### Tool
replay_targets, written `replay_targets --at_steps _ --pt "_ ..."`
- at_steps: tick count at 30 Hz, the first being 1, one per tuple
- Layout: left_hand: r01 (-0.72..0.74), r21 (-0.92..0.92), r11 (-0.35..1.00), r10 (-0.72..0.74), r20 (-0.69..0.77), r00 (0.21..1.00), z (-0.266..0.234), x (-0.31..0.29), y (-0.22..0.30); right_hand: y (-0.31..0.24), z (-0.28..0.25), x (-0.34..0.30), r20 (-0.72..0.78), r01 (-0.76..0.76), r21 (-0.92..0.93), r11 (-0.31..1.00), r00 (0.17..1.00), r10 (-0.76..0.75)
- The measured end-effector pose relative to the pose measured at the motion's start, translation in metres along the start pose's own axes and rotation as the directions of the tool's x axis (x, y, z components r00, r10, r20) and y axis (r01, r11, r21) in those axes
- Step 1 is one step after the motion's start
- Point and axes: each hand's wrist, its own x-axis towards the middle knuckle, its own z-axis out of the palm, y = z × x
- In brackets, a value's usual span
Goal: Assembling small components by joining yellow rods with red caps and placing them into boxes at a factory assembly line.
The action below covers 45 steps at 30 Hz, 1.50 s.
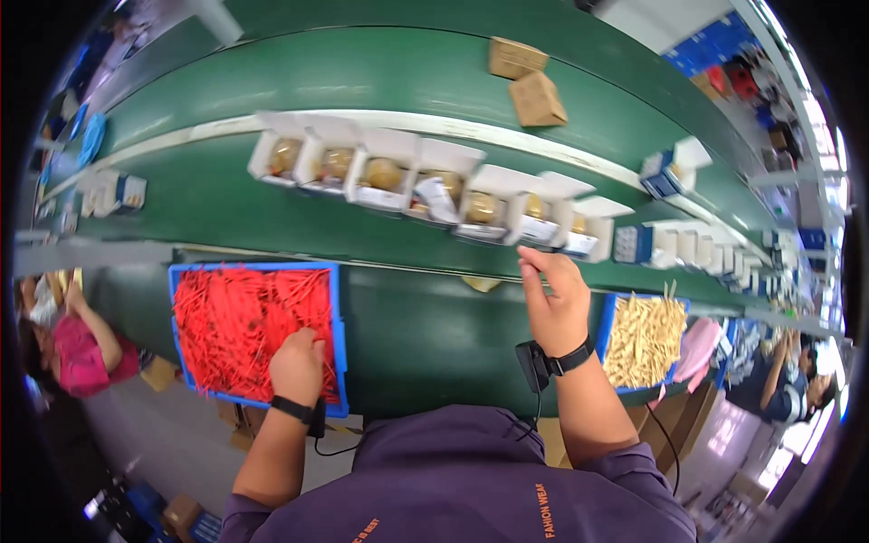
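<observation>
My left hand [298, 365] is over a blue tray [339, 317] heaped with thin red strips [244, 321]. Its fingers are curled against the heap, and what is between them is hidden. My right hand [557, 303] is raised at the near side of the white boxes, thumb and forefinger drawn together; I cannot make out anything in the pinch. Above it is a row of small open white boxes [378, 195], each with a round golden-brown object [384, 172] inside. A white folded paper [436, 196] sticks out of one box; papers show at others too.
The row sits on a green conveyor belt [199, 217]. Right of me, a blue tray [605, 339] holds cream strips [644, 339], with pink cloth [699, 348] beside it. More boxes [706, 249] line the right. Brown cartons [538, 98] lie beyond. Co-workers sit at both sides.
</observation>
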Motion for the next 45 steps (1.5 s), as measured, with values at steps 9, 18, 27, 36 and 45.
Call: replay_targets --at_steps 9,18,27,36,45 --pt "-0.115 -0.234 0.965 0.08 -0.152 0.985 -0.005 0.004 -0.054 0.146 -0.104 -0.112 -0.287 -0.697 -0.284 0.658 0.717 0.636" --pt "0.232 -0.771 0.594 -0.156 0.172 0.973 -0.044 0.004 0.046 0.194 -0.107 -0.114 -0.343 -0.628 -0.531 0.57 0.773 0.533" --pt "0.309 -0.843 0.441 -0.032 0.329 0.944 -0.03 -0.012 0.107 0.179 -0.114 -0.114 -0.422 -0.547 -0.099 0.831 0.78 0.462" --pt "0.315 -0.938 0.143 0.242 0.342 0.908 0.006 0.0 0.16 -0.014 -0.001 -0.08 0.705 -0.817 0.524 0.24 0.574 0.416" --pt "0.024 -0.907 0.421 0.263 0.147 0.953 0.013 0.001 0.155 -0.055 0.036 -0.055 0.943 -0.819 0.333 -0.467 0.292 0.161"
